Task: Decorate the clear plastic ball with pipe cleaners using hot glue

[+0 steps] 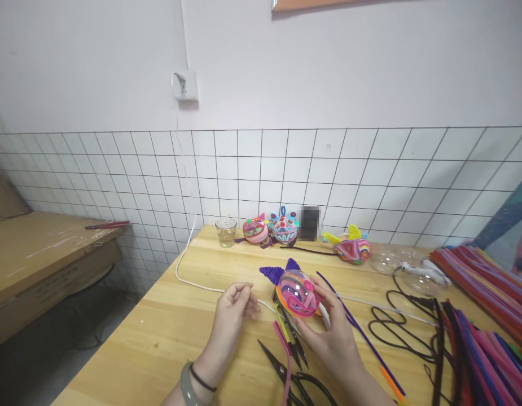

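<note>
My right hand (334, 324) is wrapped round a clear plastic ball (302, 290) lined with pink, purple and orange pipe cleaners. Two purple coiled points (272, 274) stick out from its upper left. My left hand (235, 310) hovers just left of the ball, apart from it, with thumb and forefinger pressed together; whatever is between them, if anything, is hidden. Beneath the ball lie a yellow-handled tool with dark pointed tips (301, 352), partly covered, and black scissors (281, 369). A pink pipe cleaner (287, 358) crosses the scissors.
Along the wall stand a glass cup (226, 232) and decorated balls (255, 230), (284, 228), (352, 250). Clear plastic shells (385, 260) and a looped black cord (387, 324) lie right. Pipe cleaner bundles (485, 349) fill the right edge; a purple pipe cleaner (373, 347) lies nearer.
</note>
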Demonstrator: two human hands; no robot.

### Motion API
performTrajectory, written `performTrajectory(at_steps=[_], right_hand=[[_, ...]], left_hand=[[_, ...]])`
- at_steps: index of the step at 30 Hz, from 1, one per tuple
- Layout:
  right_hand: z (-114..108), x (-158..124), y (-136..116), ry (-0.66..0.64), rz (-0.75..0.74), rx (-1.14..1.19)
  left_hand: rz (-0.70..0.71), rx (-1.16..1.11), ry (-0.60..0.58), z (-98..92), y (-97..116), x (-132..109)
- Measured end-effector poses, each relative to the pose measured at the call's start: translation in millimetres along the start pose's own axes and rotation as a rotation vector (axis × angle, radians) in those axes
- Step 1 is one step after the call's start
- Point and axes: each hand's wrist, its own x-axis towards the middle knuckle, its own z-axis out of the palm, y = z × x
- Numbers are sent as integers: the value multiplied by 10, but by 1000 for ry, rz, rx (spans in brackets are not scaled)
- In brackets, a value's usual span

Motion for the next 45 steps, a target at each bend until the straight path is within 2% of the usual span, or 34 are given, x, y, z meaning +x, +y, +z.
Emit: performTrajectory(at_steps=[5, 11, 18, 23, 26, 28, 31, 34, 40, 45], right_hand=[[-85, 59, -52, 14, -159, -76], [-131, 82, -127, 15, -394, -136], [-96, 28, -155, -28, -424, -139], [-51, -9, -89, -131, -447, -162], [-22, -27, -16, -198, -495, -207], [3, -32, 21, -219, -524, -241], [44, -32, 28, -228, -547, -285], [76, -29, -22, -225, -558, -282], [88, -32, -120, -208, -532, -249], [95, -45, -36, -240, -534, -247]], left_hand=[[14, 43, 11, -46, 1, 75], [32, -7, 49, -92, 17, 65], [88, 69, 8, -81, 10, 39], [98, 93, -53, -111, 14, 7], [16, 106, -209, -101, 7, -40], [-103, 5, -332, -63, 17, -93], [-228, -155, -364, 10, 61, -174], [-312, -210, -361, 55, 108, -219], [-312, -208, -346, 55, 107, -216], [-317, -202, -366, 46, 104, -211]])
